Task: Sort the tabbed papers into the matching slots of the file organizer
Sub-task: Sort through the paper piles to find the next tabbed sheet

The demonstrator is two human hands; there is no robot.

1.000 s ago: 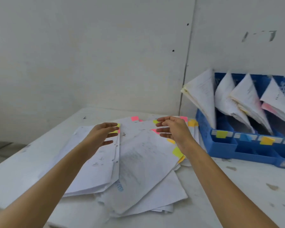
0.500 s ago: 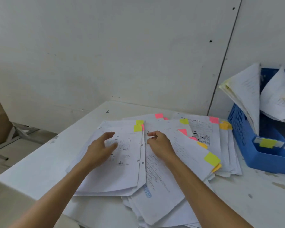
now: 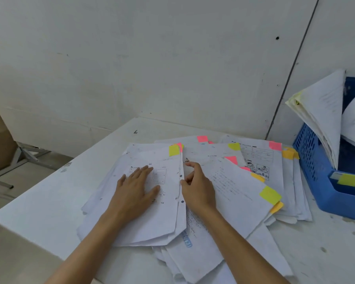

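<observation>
Filed: sheets (image 3: 324, 119) in blue plastic organizer (image 3: 316, 181)
Remaining: large tabbed white-paper pile (image 3: 234, 191)
Fingers: left hand (image 3: 135, 187) spread flat; right hand (image 3: 199, 187) curled, grip unclear

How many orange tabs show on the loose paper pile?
3: one orange tab nearest the blue organizer, one mid-pile, one under the near yellow tab. Others may be buried.
</observation>
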